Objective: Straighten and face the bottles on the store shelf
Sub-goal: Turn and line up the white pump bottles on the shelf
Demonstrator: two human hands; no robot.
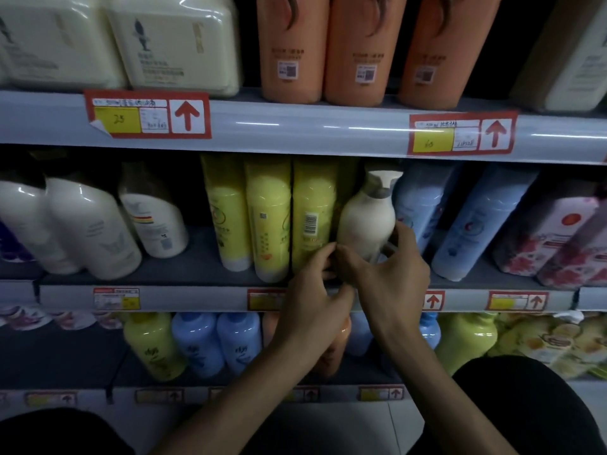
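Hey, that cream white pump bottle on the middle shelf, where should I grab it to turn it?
I'd grip the cream white plastic pump bottle round its wide lower body, coming from the front. The tall yellow barcoded bottle crowds its left, and the narrow pump head sits close under the grey upper shelf.

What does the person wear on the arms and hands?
Nothing that shows. The left hand and the right hand are bare: no gloves, rings, watch or bracelet. The left forearm and right forearm are bare too, no sleeve in view. The black cloth at the bottom edge is clothing, but which garment is unclear.
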